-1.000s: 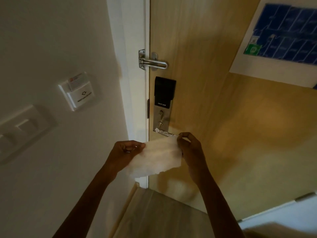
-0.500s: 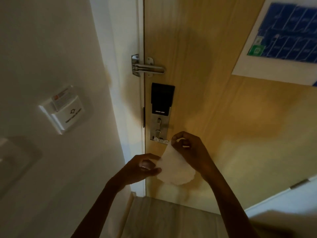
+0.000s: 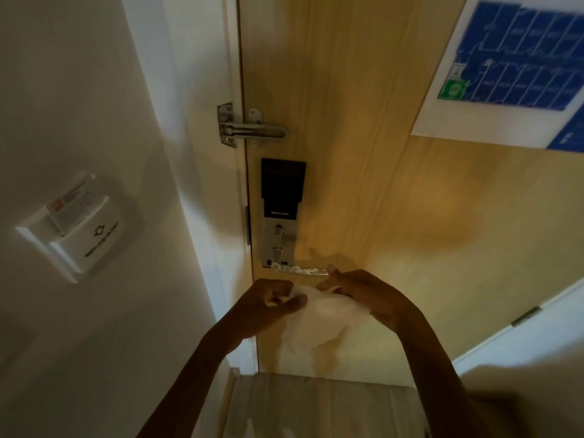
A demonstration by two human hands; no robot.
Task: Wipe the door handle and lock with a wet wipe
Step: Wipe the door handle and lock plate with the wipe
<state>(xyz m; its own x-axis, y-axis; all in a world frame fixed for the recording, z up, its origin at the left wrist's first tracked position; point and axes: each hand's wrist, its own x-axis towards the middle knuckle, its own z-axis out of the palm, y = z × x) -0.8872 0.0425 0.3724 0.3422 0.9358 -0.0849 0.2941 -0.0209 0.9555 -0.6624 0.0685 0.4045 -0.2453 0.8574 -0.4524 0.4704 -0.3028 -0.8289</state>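
A white wet wipe (image 3: 319,320) hangs crumpled between my two hands just below the door handle. My left hand (image 3: 268,303) pinches its left edge and my right hand (image 3: 363,295) grips its right side. The silver lever handle (image 3: 300,269) juts out right above my fingers, with my right fingertips close to its end. Above the handle sits the smart lock (image 3: 282,197), a black panel over a silver plate with a thumb-turn. The wooden door (image 3: 395,216) carries both.
A metal swing guard latch (image 3: 249,128) bridges door and white frame above the lock. A key-card holder (image 3: 74,229) sticks out of the left wall. A blue floor-plan sign (image 3: 518,58) hangs on the door at upper right. Wood flooring lies below.
My hands rose toward the handle and moved closer together. The wipe went from a spread sheet to a bunched, sagging shape. The camera moved closer to the door.
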